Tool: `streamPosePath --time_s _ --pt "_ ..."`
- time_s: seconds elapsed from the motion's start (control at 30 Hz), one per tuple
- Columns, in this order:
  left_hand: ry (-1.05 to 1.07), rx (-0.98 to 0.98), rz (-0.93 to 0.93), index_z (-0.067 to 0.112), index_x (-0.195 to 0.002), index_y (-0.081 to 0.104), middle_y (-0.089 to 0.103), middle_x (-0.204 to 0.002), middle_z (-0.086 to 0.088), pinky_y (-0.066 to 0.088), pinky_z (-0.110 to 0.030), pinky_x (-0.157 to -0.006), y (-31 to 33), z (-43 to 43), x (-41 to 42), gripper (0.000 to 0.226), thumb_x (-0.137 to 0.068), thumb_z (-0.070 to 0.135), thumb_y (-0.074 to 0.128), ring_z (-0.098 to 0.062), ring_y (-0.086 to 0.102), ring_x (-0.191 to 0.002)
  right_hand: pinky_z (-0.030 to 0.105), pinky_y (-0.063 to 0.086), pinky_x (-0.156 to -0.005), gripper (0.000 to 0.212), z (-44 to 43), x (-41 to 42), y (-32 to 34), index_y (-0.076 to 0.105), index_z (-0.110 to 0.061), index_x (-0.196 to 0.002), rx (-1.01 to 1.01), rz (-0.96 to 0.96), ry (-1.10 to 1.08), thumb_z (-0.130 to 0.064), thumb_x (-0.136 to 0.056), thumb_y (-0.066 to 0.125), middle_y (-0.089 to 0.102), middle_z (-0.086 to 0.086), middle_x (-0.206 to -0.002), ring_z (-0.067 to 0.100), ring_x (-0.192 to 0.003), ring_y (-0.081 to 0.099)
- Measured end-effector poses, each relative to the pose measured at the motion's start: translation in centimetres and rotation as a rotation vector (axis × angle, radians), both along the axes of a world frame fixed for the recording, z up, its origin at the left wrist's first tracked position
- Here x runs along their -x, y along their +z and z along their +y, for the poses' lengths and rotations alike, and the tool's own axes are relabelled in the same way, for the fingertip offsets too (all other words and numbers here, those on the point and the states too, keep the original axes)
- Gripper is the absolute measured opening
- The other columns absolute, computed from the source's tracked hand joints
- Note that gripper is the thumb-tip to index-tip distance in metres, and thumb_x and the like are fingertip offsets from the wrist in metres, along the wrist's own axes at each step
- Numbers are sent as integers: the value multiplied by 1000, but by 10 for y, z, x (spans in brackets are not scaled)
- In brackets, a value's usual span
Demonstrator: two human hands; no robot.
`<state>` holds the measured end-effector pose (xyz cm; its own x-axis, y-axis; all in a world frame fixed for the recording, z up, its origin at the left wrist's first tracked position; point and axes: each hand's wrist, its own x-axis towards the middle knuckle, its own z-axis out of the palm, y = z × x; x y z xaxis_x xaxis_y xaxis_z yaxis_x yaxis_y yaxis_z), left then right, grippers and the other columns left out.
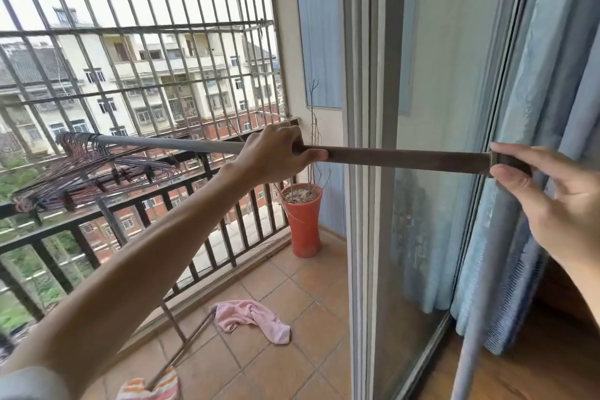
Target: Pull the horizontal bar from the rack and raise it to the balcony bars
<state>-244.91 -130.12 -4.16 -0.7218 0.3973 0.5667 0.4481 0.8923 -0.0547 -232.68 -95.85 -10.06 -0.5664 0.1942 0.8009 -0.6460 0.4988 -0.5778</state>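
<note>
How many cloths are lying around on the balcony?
2. A pink cloth lies crumpled on the floor tiles, and a striped orange cloth sits at the bottom edge, partly cut off. More may be hidden out of view.

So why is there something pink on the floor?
A crumpled pink cloth lies on the balcony's floor tiles, beneath the pole both hands hold. The orange pot holds only bare, leafless stems.
</note>
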Motion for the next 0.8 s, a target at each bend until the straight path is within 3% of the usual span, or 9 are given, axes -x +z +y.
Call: streamPosePath --time_s 0.07,0.2,0.27,0.37,0.5,0.6,0.63,0.8 --pt "21 11 -3 15 -84 57 50 -76 10 41 -28 -57 1 -2 -1 85 -66 90 22 -4 48 -64 15 43 -98 37 0 2 1 69 -3 -118 -10 -1 13 -26 -89 64 67 -8 -106 -1 -96 60" --pt "26 4 -9 15 -85 56 50 -75 10 42 -26 -56 0 -1 0 74 -71 82 30 -5 49 -63 22 45 -98 35 1 3 2 69 -6 -118 -47 -10 -6 -26 -90 64 67 -8 -108 0 -96 61" --pt "16 -13 -9 14 -86 57 51 -78 8 42 -25 -55 -1 -2 0 72 -73 80 32 -7 51 -64 30 45 -100 34 1 2 3 69 -4 -118 -71 -11 -7 -24 -90 64 69 0 -109 10 -99 63" --pt "22 -30 -4 13 -87 58 55 -84 3 49 -28 -59 -4 -6 0 75 -73 82 31 -12 54 -69 27 43 -102 33 -3 0 6 69 -3 -117 -101 -19 -3 -20 -90 64 69 13 -109 18 -103 61" --pt "9 -47 11 12 -89 60 55 -84 4 45 -23 -57 -7 -3 5 82 -71 85 28 -10 54 -68 33 44 -103 35 -1 1 5 69 -9 -119 -111 -48 -17 -28 -90 62 67 9 -107 13 -102 61" --pt "7 -23 8 11 -88 60 54 -82 4 38 -18 -55 -6 3 12 80 -72 83 29 -7 51 -65 13 40 -99 38 4 8 4 69 -16 -121 -122 -77 -61 -36 -90 59 66 4 -107 -4 -99 57" --pt "17 -22 14 12 -88 60 54 -83 4 39 -19 -55 -6 4 15 79 -72 83 29 -8 51 -66 12 39 -100 38 5 12 3 69 -19 -121 -114 -83 -77 -39 -90 59 65 2 -107 -4 -99 56" --pt "29 -35 52 14 -86 58 54 -81 5 41 -23 -56 -9 9 22 88 -68 90 18 -9 51 -67 26 44 -101 31 12 30 -1 69 -34 -117 -77 -99 -168 -48 -90 62 65 -13 -104 7 -105 60"
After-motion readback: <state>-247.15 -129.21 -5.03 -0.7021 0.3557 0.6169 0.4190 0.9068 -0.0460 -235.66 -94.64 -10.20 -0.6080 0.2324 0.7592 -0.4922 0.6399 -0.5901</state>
